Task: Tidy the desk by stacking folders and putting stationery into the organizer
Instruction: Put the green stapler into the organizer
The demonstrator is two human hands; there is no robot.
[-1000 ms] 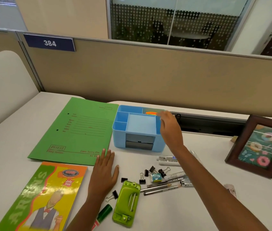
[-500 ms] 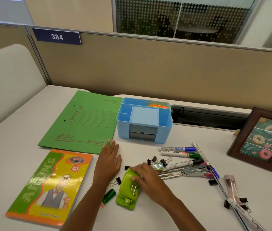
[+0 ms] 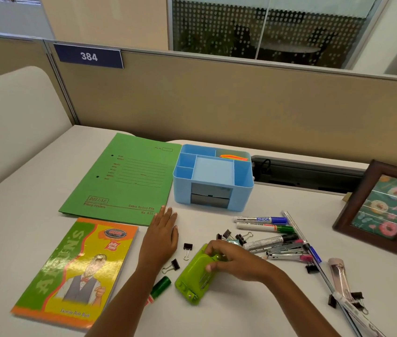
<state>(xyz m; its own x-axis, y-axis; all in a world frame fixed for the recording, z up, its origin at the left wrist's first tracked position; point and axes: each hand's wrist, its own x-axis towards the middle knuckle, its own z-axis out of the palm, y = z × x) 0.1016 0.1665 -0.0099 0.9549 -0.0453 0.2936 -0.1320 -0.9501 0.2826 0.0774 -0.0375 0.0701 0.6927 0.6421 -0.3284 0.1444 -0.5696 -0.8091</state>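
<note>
Beneath the curled right hand (image 3: 235, 261), the green hole punch (image 3: 191, 278)

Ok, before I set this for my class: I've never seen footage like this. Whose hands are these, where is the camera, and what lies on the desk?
There is no machine here: a person tidies a white desk with bare hands. The camera sits on their head, looking forward and down, so the arms enter from below. The left hand rests flat on the desk. The right hand curls round a lime-green tool, probably a hole punch. Nearby lie a green folder, a notebook, markers and black binder clips. Behind stands the blue organizer, with a framed picture to its right.
</note>
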